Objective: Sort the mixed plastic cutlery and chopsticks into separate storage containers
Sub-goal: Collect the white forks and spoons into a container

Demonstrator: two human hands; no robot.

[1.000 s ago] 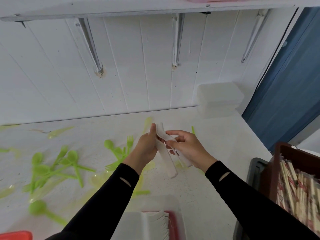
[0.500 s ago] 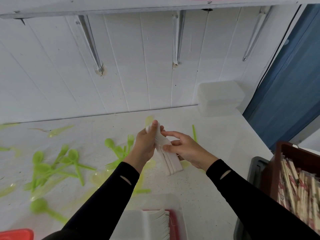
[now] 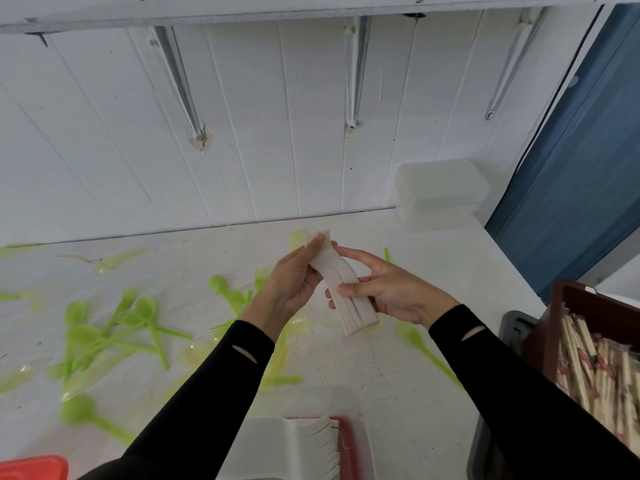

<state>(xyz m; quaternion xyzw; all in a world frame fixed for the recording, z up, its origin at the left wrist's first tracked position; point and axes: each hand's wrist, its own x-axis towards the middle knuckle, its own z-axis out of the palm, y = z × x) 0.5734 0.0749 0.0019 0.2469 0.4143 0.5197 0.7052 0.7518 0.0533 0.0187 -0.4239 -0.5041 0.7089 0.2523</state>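
Note:
A stack of white plastic cutlery (image 3: 349, 299) is held in the air over the middle of the white counter (image 3: 433, 393). My left hand (image 3: 289, 285) grips its upper end, thumb on top. My right hand (image 3: 388, 289) pinches its lower part from the right side. Green plastic spoons and forks (image 3: 114, 337) lie scattered on the counter to the left. One green spoon (image 3: 419, 344) lies under my right forearm. A clear container with a red base (image 3: 311, 441) at the near edge holds white forks. A brown box (image 3: 602, 362) at the right holds wrapped chopsticks.
Translucent lidded containers (image 3: 440, 192) are stacked at the back right against the white panelled wall. A red lid (image 3: 31, 467) shows at the bottom left corner. A blue curtain (image 3: 581, 161) hangs beyond the counter's right edge. Pale yellow transparent cutlery (image 3: 117, 259) lies further left.
The loose white pieces have been squared into one neat stack between both hands. My right hand slid down toward the stack's lower end, and the stack tilted slightly.

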